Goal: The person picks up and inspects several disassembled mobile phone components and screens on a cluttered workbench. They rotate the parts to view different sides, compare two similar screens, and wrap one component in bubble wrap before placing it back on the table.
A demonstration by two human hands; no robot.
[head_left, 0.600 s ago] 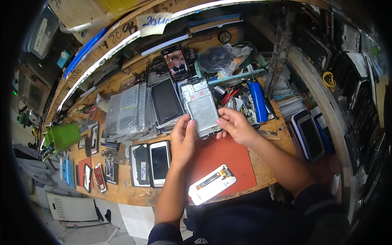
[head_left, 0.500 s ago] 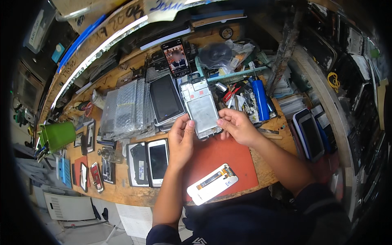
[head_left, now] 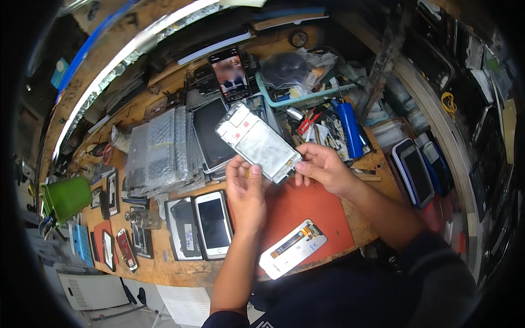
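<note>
Between my two hands is a silver phone frame [head_left: 265, 148], tilted with its top toward the far left. My left hand [head_left: 246, 188] grips its lower left edge, thumb lying on the near side. At the lower right corner, my right hand [head_left: 324, 168] pinches the frame between thumb and fingers. Below them, a red mat [head_left: 306, 205] covers part of the wooden bench. On the mat's near part lies a white-backed phone screen [head_left: 292, 249] with a flex cable and handwriting on it.
A white phone in an open box [head_left: 213, 224] lies left of the mat. Bubble-wrapped packs [head_left: 158, 150] and a dark tablet [head_left: 212, 134] are behind. A phone playing video [head_left: 229, 75] stands at the back. Right of it are a teal basket [head_left: 306, 98] and a blue cylindrical tool [head_left: 349, 131].
The phone frame has turned anticlockwise, its top swinging left. Both hands still hold it. My view has shifted slightly, so the bench things sit a little differently.
</note>
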